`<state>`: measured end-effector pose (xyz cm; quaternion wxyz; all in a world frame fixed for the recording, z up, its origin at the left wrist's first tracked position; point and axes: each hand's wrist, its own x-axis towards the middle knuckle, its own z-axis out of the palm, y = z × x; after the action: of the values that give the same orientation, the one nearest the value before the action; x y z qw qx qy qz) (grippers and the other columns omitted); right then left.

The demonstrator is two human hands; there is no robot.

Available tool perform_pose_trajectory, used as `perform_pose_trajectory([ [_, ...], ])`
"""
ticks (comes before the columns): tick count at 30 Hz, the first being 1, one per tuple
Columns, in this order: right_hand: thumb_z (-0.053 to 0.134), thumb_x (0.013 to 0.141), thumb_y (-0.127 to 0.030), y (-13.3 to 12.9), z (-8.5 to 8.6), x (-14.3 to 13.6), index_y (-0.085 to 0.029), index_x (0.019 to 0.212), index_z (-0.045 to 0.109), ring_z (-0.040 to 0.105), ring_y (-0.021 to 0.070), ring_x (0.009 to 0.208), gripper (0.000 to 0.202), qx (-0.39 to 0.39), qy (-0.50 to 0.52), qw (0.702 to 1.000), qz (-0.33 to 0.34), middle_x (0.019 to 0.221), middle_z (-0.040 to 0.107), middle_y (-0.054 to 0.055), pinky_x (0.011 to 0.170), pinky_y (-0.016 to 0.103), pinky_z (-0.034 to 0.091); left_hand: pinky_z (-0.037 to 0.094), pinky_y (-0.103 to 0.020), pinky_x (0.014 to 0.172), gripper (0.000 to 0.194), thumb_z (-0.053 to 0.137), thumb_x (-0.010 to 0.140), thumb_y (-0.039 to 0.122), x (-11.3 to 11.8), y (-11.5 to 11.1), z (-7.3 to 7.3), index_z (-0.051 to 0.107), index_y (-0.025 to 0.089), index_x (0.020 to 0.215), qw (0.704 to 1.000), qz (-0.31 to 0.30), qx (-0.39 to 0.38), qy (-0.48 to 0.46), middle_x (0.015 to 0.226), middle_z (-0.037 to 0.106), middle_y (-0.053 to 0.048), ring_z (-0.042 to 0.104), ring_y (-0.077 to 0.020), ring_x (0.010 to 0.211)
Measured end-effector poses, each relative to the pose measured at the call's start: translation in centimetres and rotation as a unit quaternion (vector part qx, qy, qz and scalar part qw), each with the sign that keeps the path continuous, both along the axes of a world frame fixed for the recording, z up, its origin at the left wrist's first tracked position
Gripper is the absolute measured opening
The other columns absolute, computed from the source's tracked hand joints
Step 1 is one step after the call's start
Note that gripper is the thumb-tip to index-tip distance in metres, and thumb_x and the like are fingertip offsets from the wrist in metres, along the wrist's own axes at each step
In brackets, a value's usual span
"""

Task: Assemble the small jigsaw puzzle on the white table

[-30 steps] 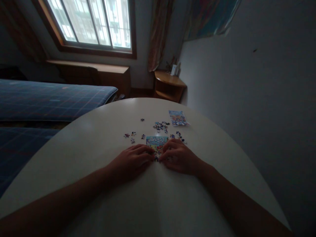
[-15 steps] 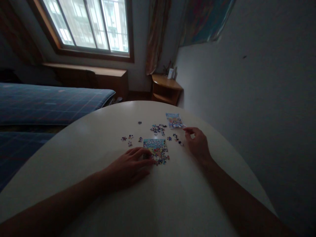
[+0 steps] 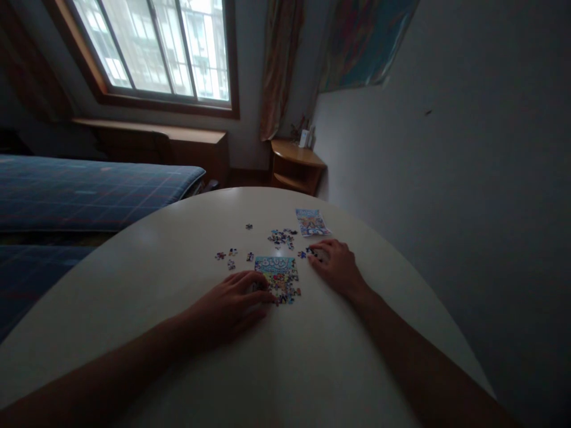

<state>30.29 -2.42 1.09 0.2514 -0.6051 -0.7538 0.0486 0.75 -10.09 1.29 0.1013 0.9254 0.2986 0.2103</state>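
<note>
A partly assembled jigsaw puzzle (image 3: 275, 270) with a blue lettered top edge lies on the white round table. My left hand (image 3: 236, 300) rests at its left side, fingers loosely stretched and touching the edge; it covers the lower left part. To the right of the puzzle, my right hand (image 3: 336, 266) reaches over loose pieces, with thumb and forefinger apart around them. One loose puzzle piece (image 3: 302, 254) sits just left of those fingertips. Behind the puzzle is a pile of puzzle pieces (image 3: 282, 237).
A printed picture sheet (image 3: 311, 222) lies beyond my right hand. Several stray pieces (image 3: 232, 252) are scattered left of the puzzle, and a single piece (image 3: 248, 226) lies farther back. The wall (image 3: 423, 190) runs along the right; a bed (image 3: 89, 190) is at the left.
My right hand has moved left and nearer, from beside the picture sheet to the loose pieces; its thumb and forefinger have spread. My left hand stays at the puzzle. The view has tilted slightly.
</note>
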Motion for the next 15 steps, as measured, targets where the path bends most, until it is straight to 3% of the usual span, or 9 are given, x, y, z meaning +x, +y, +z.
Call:
perform_pose_trajectory([
  [8,0.054,0.094,-0.035,-0.3,-0.1,-0.9,-0.021,0.122,0.067,0.052,0.0288,0.120,0.034,0.001,-0.021,0.998,0.053,0.129,0.063,0.010,0.102,0.050,0.038,0.049,-0.048,0.101,0.030,0.052,0.097,0.023,0.3,0.0,-0.2,0.058,0.029,0.126,1.000,0.003,-0.002,-0.001,0.126,0.054,-0.009,0.056,-0.0251,0.115],
  [15,0.054,0.094,-0.031,1.8,2.3,-3.1,-0.026,0.108,0.074,0.053,0.0297,0.119,0.025,-0.061,-0.082,0.995,0.017,0.124,0.067,0.007,0.099,0.050,0.039,0.049,-0.049,0.101,0.029,0.052,0.097,0.023,0.3,0.1,-0.1,0.058,0.027,0.125,1.000,-0.004,0.004,0.003,0.125,0.055,-0.010,0.055,-0.0257,0.114],
])
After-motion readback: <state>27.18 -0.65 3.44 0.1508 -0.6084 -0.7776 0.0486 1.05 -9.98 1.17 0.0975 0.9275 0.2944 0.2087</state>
